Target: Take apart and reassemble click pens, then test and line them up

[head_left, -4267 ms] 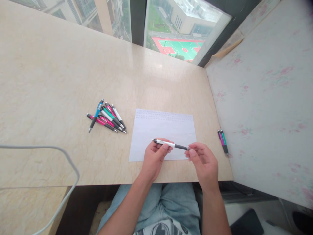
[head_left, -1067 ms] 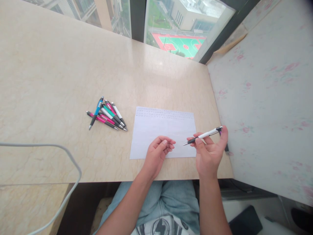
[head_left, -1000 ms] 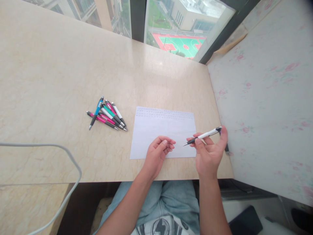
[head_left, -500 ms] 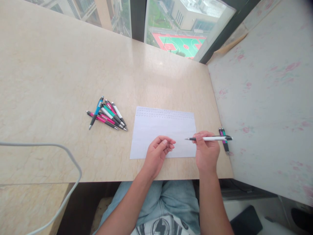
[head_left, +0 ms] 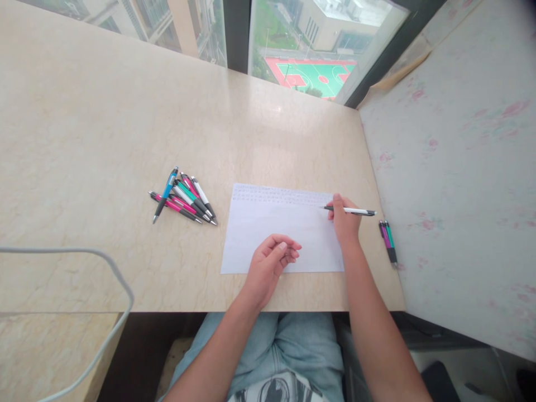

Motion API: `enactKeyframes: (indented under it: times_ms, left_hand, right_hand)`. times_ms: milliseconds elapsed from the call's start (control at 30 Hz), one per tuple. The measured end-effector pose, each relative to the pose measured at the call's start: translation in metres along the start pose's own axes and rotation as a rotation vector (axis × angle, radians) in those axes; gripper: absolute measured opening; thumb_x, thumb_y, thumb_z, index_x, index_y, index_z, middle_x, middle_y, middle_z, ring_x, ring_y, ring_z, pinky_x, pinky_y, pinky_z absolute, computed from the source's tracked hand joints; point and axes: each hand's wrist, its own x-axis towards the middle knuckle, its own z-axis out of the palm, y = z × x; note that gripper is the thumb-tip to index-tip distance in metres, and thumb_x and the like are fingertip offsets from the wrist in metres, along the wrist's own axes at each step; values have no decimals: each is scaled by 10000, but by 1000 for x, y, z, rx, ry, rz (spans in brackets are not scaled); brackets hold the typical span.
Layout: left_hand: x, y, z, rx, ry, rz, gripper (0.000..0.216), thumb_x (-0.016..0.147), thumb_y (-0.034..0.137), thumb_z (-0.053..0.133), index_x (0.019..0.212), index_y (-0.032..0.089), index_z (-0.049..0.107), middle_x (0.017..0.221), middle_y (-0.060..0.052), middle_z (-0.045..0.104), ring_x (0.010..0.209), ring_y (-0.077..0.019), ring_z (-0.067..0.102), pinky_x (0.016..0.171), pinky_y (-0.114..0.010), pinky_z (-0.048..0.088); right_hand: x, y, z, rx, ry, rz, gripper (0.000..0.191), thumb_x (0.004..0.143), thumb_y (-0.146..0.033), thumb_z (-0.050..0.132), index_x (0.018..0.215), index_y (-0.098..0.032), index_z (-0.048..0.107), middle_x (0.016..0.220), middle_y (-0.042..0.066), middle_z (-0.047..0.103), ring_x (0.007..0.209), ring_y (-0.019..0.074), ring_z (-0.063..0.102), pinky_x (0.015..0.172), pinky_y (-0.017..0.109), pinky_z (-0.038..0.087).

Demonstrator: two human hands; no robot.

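In my right hand [head_left: 345, 219] is a white pen [head_left: 355, 211] with a dark grip, held nearly level with its tip pointing left. The tip is at the right end of the rows of small handwriting on a white sheet of paper [head_left: 268, 226]; whether it touches the paper I cannot tell. My left hand [head_left: 273, 258] rests over the lower middle of the sheet, fingers loosely curled and apart, with nothing in it. Writing fills a band along the sheet's top, and the lower part is blank where visible.
A pile of several pens [head_left: 188, 198] in pink, green, white and blue lies left of the paper. Two more pens [head_left: 388, 243], purple and green, lie by the flowered wall panel [head_left: 452, 184]. A grey cable [head_left: 119, 273] arcs across the left side. Windows stand behind the tabletop [head_left: 104, 128].
My right hand has moved up and slightly left with the white pen, from the sheet's lower right to the end of the written rows. My left hand has stayed in place.
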Motion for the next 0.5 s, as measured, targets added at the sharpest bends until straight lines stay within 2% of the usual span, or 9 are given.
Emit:
enactKeyframes:
  times_ms: [133, 300, 400, 500]
  left_hand:
    - [1, -1, 0, 24, -13, -6, 132, 850, 260, 666, 913, 144, 664, 921, -91, 714, 776, -143, 614, 759, -278, 470]
    - [1, -2, -2, 5, -16, -8, 118, 873, 233, 641, 943, 141, 659, 933, -95, 718, 799, -138, 629, 802, -277, 479]
    - [2, 1, -3, -89, -11, -17, 250, 893, 200, 611, 1141, 168, 604, 1040, -108, 717, 908, -159, 660, 933, -340, 475]
    - [4, 5, -2, -208, -3, -36, 458, 903, 180, 585, 1340, 227, 457, 1275, -136, 641, 1138, -219, 624, 1056, -453, 422]
  right_hand:
    - [7, 9, 4, -93, 96, -71, 431, 895, -510, 522, 639, -179, 627, 506, -25, 520, 484, 134, 475, 498, 259, 350]
    - [4, 13, 4, -133, 95, -87, 402, 888, -481, 539, 641, -181, 643, 519, -27, 513, 504, 141, 467, 500, 265, 342]
    - [2, 13, 4, -95, 99, -69, 428, 888, -529, 537, 656, -185, 643, 490, -36, 491, 477, 135, 454, 488, 260, 346]
    - [1, 11, 4, -25, 78, -76, 463, 908, -571, 495, 721, -180, 654, 502, -34, 519, 474, 127, 483, 497, 251, 377]
